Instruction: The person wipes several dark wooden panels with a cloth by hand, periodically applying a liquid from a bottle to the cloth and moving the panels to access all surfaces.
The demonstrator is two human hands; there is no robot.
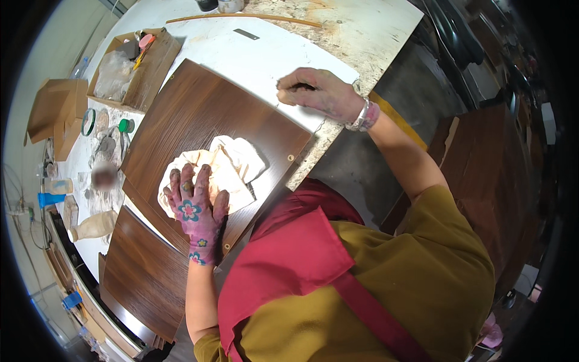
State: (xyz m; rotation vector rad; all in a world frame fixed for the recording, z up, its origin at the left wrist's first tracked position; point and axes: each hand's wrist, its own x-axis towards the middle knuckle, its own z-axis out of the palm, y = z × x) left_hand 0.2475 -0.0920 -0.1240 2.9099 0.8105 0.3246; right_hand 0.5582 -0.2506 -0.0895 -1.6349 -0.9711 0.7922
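Note:
A dark brown wood-grain panel (196,108) lies on the white worktable, with small round holes near its edge. A crumpled white cloth (238,158) rests on the panel's near part. My left hand (198,208), in a stained purple glove with flower patterns, lies on the cloth with its fingers spread. Up and to the right, my right hand (325,93) is raised near the table's edge. Its fingers are curled toward the thumb, around a dark gap. Whether anything small is pinched there is hidden. Stains cover this hand, and a silvery band circles its wrist.
Another brown panel (145,265) lies at the lower left. Beyond the first stands an open box (136,90) with a plastic bag and tools. A flat metal strip (246,34) and a thin wooden strip (241,16) lie at the far side. A pale bottle (95,226) lies left.

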